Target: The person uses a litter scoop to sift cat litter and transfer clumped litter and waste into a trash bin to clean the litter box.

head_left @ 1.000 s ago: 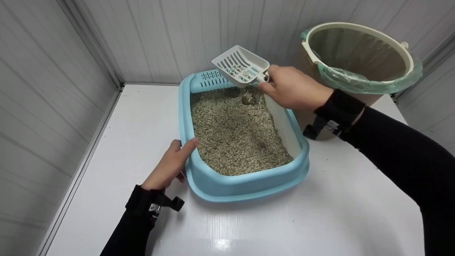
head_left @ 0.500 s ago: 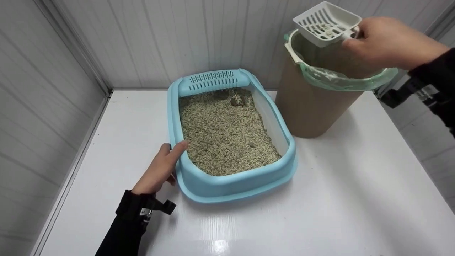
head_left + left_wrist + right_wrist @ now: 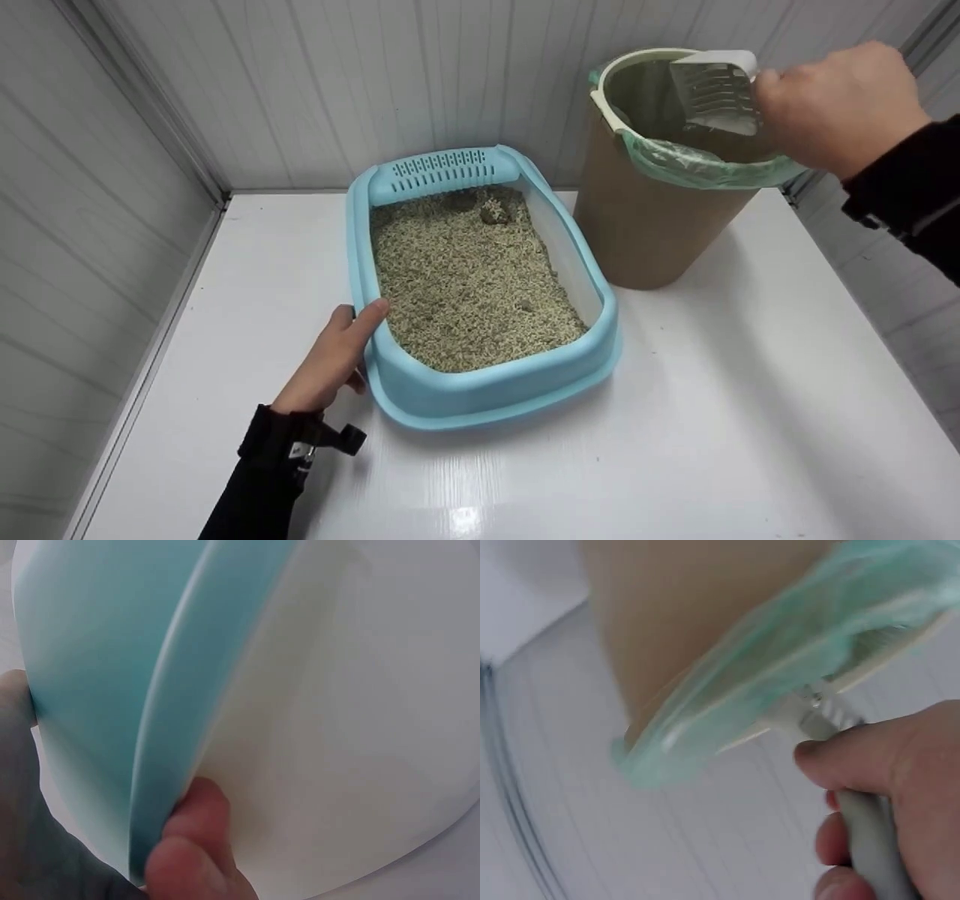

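Head view: right grip (image 3: 844, 109) clasps the litter scoop (image 3: 716, 94), left grip (image 3: 330, 356) the litter box (image 3: 480, 388); knocking the lined bin (image 3: 652, 217) could cause a spill.

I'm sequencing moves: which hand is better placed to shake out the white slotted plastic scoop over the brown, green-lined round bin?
Probably the right hand: it grips the scoop, whose head is tilted at the opening of the bin. The left hand is farther away, gripping the blue plastic litter tray.
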Tool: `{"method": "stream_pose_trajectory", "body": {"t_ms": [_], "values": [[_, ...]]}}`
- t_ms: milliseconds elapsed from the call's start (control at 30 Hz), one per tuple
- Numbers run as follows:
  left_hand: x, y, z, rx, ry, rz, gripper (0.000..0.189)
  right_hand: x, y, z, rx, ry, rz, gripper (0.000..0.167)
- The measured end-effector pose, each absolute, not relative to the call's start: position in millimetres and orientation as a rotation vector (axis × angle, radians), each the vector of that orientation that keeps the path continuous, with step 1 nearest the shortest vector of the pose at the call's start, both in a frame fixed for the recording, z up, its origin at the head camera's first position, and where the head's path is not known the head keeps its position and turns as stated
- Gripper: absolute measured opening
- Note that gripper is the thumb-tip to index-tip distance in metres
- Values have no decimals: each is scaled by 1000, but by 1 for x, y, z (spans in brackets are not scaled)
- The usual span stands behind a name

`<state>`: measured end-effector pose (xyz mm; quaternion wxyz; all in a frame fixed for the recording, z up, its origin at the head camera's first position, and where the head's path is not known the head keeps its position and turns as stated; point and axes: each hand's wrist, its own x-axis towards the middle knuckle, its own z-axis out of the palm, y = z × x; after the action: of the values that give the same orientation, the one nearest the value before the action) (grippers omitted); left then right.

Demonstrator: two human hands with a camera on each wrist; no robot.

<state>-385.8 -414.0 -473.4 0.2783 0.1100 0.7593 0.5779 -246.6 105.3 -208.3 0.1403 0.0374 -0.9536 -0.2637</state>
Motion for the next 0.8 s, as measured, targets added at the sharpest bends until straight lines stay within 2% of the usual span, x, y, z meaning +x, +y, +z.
{"method": "stream_pose_trajectory", "body": {"t_ms": [67,200,367,633,800], "values": [[-386,-414,-473,298,2042,1547,71,-246,107,-214,226,-2658,-847,36],[-387,-413,-473,304,2049,1545,69,-246,108,-219,278,-2645,-899,37],[-387,-410,-472,309,2047,1554,68,-241,103,-212,123,-2664,-767,40],[-388,-405,-474,315,2049,1554,69,-235,71,-162,-219,-2871,-428,37],[-389,-406,-473,316,2048,1549,71,-248,27,-161,-178,-3108,-365,49]]}}
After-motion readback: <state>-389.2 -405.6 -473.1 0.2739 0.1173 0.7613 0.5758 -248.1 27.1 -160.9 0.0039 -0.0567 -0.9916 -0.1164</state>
